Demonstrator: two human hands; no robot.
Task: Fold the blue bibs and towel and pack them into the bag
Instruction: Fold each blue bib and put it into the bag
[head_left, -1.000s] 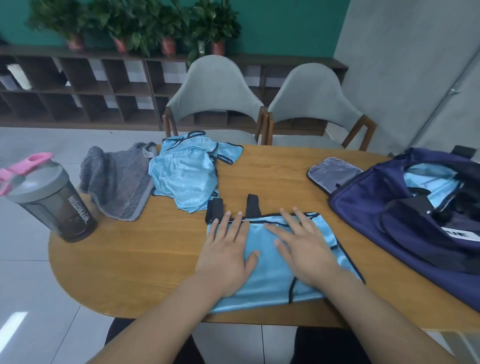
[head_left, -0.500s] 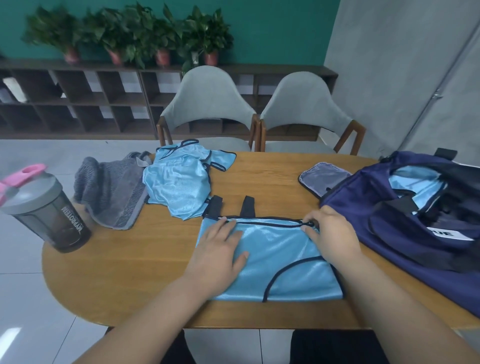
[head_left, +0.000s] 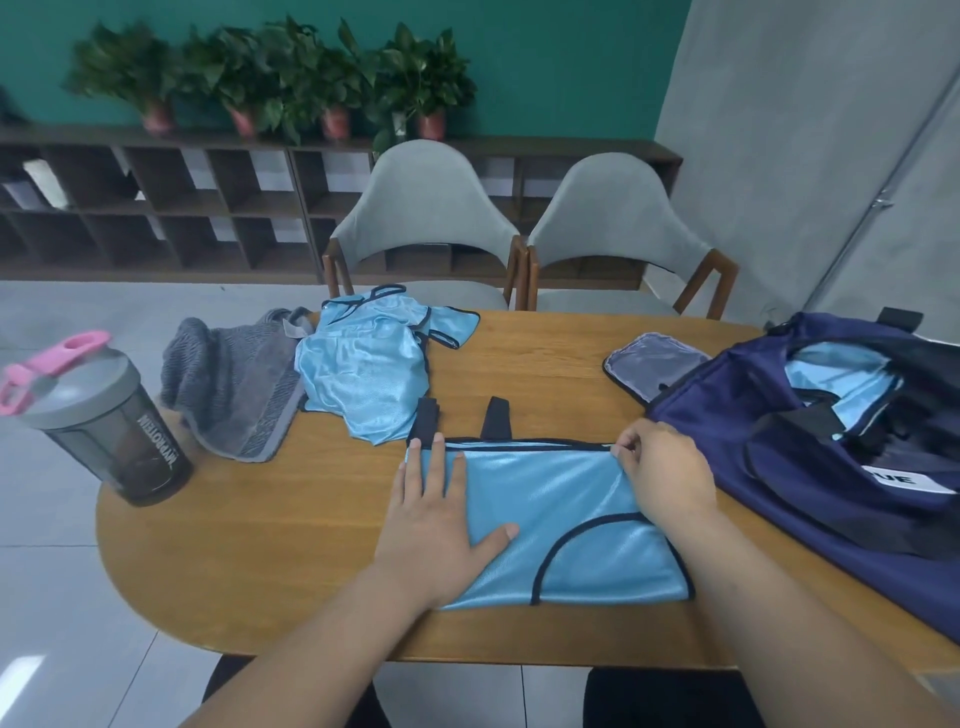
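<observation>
On the near edge of the wooden table (head_left: 270, 545), a blue bib (head_left: 566, 509) lies spread flat, with two dark straps sticking out past its far edge. The left hand (head_left: 441, 525) rests on the bib's left part, palm down, fingers straight and thumb out to the side. The right hand (head_left: 667, 480) sits at the bib's far right corner, its fingers curled and pinching the dark-trimmed edge there. Just to the right, the navy bag (head_left: 737, 405) lies open on the table, with light blue cloth showing inside it. A grey mesh flap (head_left: 654, 364) lies at its left side. Farther back on the left, a second blue bib (head_left: 363, 379) lies crumpled, touching a grey towel (head_left: 234, 384) heaped beside it. A dark shaker bottle (head_left: 114, 431) with a grey lid and pink handle stands at the table's left end. Behind the table are two grey chairs (head_left: 426, 208), a low dark shelf (head_left: 156, 208) along a teal wall, and potted plants (head_left: 291, 78) on top of it. Pale tiles cover the floor.
</observation>
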